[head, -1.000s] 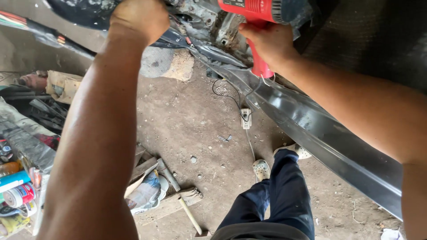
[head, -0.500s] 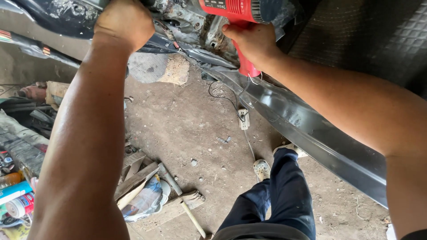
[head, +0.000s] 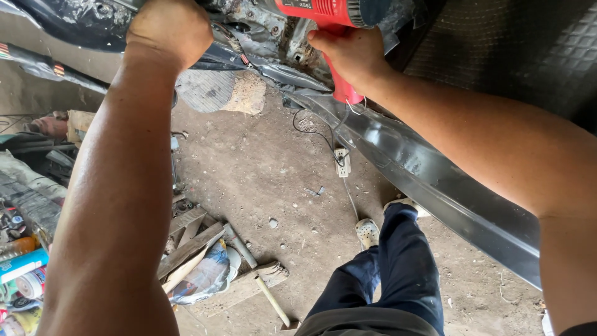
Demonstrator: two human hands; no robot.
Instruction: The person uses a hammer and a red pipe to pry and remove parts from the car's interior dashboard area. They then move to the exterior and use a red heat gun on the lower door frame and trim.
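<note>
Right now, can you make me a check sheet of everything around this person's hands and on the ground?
Surface: bare dirt floor, dusty, small stones.
Job's things: red power tool held against the dark, rusty car body; long black metal sill runs down to the right.
Clutter: hammer on wood scraps, a crumpled bag, cans and bottles at the left edge.
Grippers: right hand grips the tool's handle; left hand is pressed on the car body.
Cables: cord runs from the tool to a white socket strip on the floor.
Surroundings: person's blue trousers and light shoes; a stone.
</note>
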